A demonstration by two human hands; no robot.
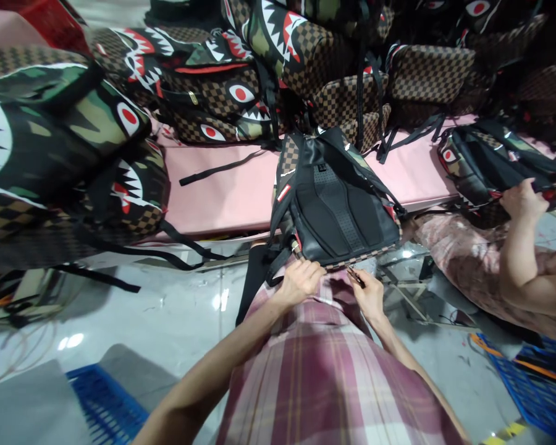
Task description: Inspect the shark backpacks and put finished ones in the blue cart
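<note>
A backpack (338, 204) lies back panel up across the pink table's front edge, its black padded panel and straps facing me. My left hand (302, 281) is closed on the backpack's near bottom edge, by the checkered trim at its left corner. In my right hand (369, 295) is a small dark metal tool, which looks like thread snips (356, 277). Its tip points at the same bottom edge, a little right of my left hand. Whether the tip touches the trim I cannot tell.
Backpacks with shark-mouth and checkered prints (241, 93) are heaped along the back of the pink table (222, 198). A large camouflage one (50, 136) stands at the left. On the right, a co-worker's hand (526, 199) rests on another backpack (486, 161). Blue plastic crates (104, 402) sit on the floor.
</note>
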